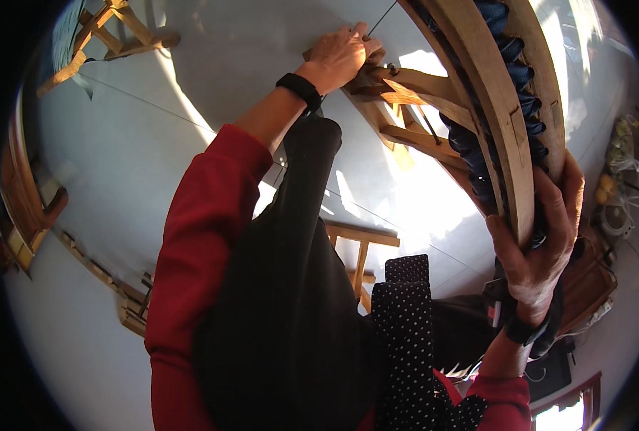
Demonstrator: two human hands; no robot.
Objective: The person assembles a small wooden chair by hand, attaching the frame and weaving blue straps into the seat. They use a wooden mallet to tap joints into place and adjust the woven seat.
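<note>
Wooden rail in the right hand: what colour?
Light brown: the rail shows best in the head view.

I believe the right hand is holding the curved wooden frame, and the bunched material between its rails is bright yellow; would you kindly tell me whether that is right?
Not quite: the head view shows the bunched material between the rails as dark blue, not bright yellow. The right hand is indeed holding the curved wooden frame.

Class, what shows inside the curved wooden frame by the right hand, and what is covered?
Inside the curved wooden frame, bunched dark blue material shows. The frame's left rail hides whatever lies behind it, and the right hand covers some of the near end.
</note>
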